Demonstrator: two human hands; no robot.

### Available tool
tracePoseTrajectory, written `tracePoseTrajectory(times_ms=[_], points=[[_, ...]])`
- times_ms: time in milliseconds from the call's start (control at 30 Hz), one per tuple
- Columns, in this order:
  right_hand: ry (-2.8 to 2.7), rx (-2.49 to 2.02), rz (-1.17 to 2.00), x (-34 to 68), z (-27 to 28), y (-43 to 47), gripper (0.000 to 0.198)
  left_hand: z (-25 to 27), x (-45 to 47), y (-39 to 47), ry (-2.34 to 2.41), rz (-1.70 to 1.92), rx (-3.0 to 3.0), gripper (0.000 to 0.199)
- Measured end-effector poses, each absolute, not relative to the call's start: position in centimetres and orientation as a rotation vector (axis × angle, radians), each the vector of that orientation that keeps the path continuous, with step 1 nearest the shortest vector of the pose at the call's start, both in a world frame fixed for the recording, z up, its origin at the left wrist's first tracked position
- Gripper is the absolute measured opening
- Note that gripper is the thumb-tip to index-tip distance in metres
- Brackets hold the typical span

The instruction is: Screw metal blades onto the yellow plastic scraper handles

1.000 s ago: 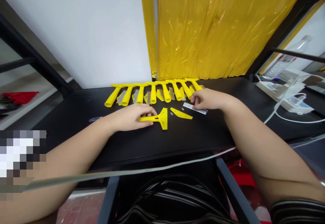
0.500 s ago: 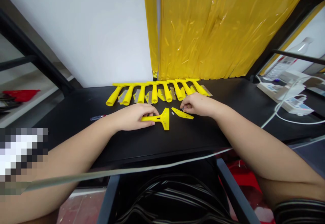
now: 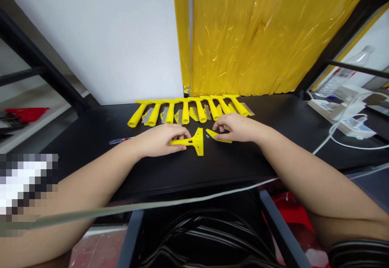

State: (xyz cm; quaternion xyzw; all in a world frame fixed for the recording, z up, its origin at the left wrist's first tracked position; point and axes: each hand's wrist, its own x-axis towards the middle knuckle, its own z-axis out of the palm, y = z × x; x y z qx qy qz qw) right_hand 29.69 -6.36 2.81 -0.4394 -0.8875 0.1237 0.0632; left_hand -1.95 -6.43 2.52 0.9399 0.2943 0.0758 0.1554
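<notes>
Yellow scraper (image 3: 198, 141) flat on the counter (image 3: 170, 175), head to the right; grip of left hand (image 3: 163, 139) clamped around its handle. Right hand (image 3: 235, 127) over a thin yellow plate (image 3: 211, 133); cannot tell whether its grip is closed. Small metal bits (image 3: 207, 136) between. Row of yellow handles (image 3: 185, 115) on far side.

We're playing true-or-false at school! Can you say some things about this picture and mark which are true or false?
1. The left hand holds a yellow tool. True.
2. The tabletop is white. False: it is black.
3. A clear bottle is on the picture's right side. True.
4. The right hand is on that bottle. False: it is at a flat yellow piece.
5. The yellow handles lie in a row. True.
</notes>
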Motion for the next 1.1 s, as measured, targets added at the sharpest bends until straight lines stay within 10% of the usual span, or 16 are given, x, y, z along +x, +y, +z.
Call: tracePoseTrajectory(times_ms=[1100], points=[[-2.330, -1.945, 0.759, 33.4, 3.3, -5.2, 0.037, 2.4, -2.0, -6.3, 0.870, 0.190, 2.673, 0.033]])
